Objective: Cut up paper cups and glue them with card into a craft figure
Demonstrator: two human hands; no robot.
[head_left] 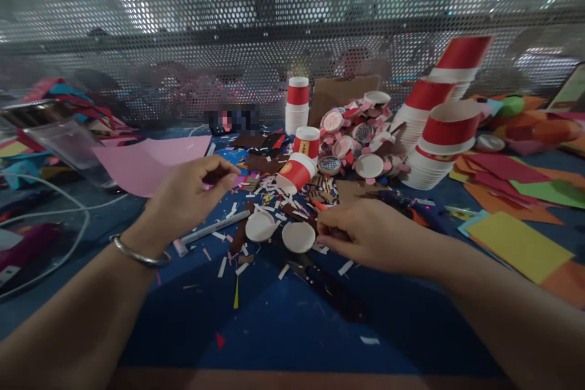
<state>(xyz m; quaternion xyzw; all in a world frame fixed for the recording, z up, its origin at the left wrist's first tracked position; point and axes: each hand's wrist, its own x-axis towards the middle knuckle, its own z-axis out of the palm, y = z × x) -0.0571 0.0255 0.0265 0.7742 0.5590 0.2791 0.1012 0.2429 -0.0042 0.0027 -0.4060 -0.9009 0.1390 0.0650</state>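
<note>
My left hand [194, 192] is raised over the left of the scraps, beside a sheet of pink paper [146, 164]. Its thumb and fingers are pinched together; whatever lies between them is too small to make out. Farther right, my right hand [370, 231] has its fingers curled, and what they hold, if anything, is hidden. Close to its fingertips lies a round white cup bottom [298, 236], with a second white cup bottom [260, 227] to its left. A pair of dark scissors [326, 286] lies below them. Behind stands a cut red-and-white paper cup [297, 173], tilted.
Stacked paper cups [427, 167] lean at the right, with another cup stack [297, 106] at the back. Between them is a heap of cut cup pieces [361, 134]. Coloured paper [521, 241] lies right; a white cable [86, 225] and clear container [68, 146] are left.
</note>
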